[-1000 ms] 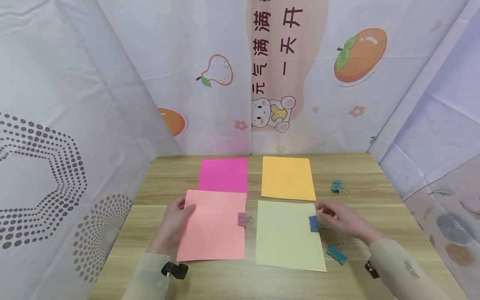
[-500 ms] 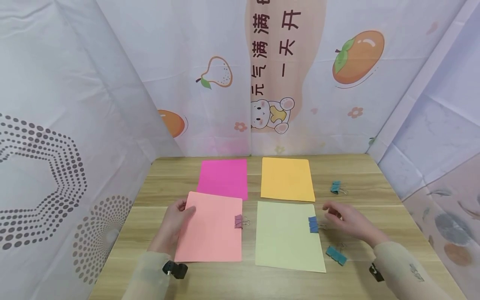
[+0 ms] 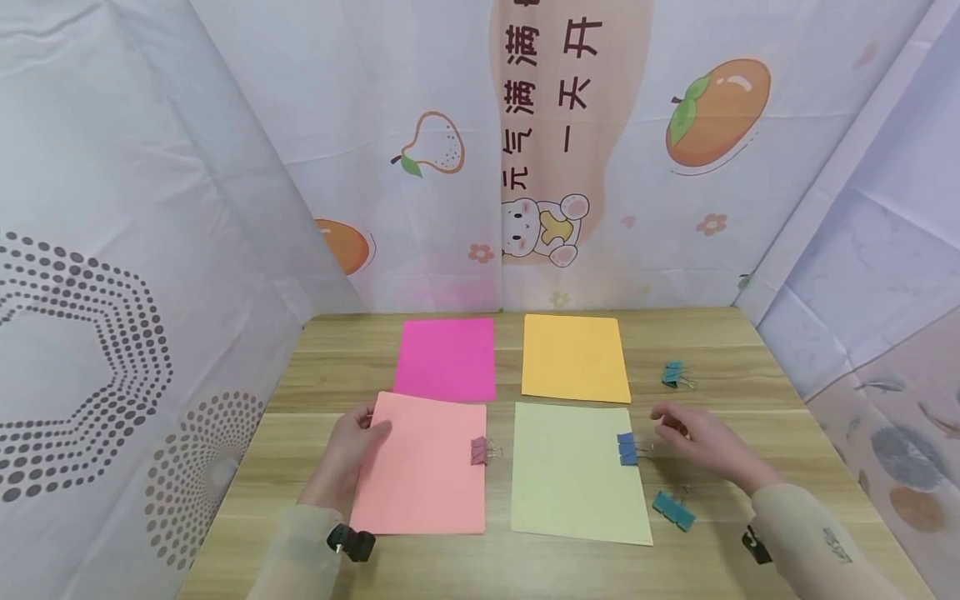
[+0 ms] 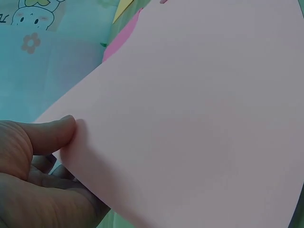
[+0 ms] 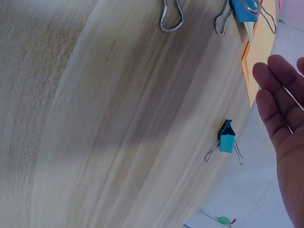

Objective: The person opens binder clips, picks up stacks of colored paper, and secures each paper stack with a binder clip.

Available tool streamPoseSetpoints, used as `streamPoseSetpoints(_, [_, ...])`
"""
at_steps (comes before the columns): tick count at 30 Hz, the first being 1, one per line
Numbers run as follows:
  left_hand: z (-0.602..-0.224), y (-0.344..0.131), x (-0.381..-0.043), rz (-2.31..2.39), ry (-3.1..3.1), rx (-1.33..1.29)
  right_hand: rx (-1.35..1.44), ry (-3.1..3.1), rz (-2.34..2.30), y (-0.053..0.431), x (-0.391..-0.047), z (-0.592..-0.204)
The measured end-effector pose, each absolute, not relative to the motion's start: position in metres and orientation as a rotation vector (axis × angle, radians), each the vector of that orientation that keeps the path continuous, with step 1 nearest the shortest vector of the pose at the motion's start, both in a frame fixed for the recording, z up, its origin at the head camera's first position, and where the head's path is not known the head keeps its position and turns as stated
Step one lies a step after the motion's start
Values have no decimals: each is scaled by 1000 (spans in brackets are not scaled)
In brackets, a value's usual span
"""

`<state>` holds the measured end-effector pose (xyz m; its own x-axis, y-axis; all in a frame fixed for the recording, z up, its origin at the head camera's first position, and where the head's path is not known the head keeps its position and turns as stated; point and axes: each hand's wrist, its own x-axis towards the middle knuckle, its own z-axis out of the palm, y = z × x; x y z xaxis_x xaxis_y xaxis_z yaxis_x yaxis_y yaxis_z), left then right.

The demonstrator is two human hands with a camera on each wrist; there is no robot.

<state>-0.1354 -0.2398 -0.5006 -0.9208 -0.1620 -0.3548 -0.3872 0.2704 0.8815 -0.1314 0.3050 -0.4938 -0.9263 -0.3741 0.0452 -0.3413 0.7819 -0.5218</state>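
My left hand (image 3: 352, 446) pinches the left edge of a salmon-pink sheet of paper (image 3: 423, 471), thumb on top and fingers beneath. A mauve binder clip (image 3: 478, 451) grips that paper's right edge, its wire handles pointing right. In the left wrist view the pink paper (image 4: 190, 118) fills most of the frame. Pale yellow paper (image 3: 573, 475) lies to its right, with a blue binder clip (image 3: 626, 449) on its right edge. Just right of that clip my right hand (image 3: 701, 437) holds nothing; its fingers are loosely bent, as the right wrist view of the hand (image 5: 285, 104) shows.
Magenta paper (image 3: 446, 358) and orange paper (image 3: 576, 357) lie at the back of the wooden table (image 3: 750, 358). One teal binder clip (image 3: 672, 374) sits at the back right, another teal binder clip (image 3: 673, 511) nearer me. A printed curtain (image 3: 420, 225) closes off the back.
The pink paper with its mauve clip has shifted slightly left and toward me in my left hand. My right hand has drawn away to the right from the blue clip.
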Motion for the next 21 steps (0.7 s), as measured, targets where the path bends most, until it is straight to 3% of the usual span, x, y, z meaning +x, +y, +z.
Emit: streamPoseSetpoints(21, [-511,-239,-130,1619,2388,-521,-552,2924,-833,313,-132,-502])
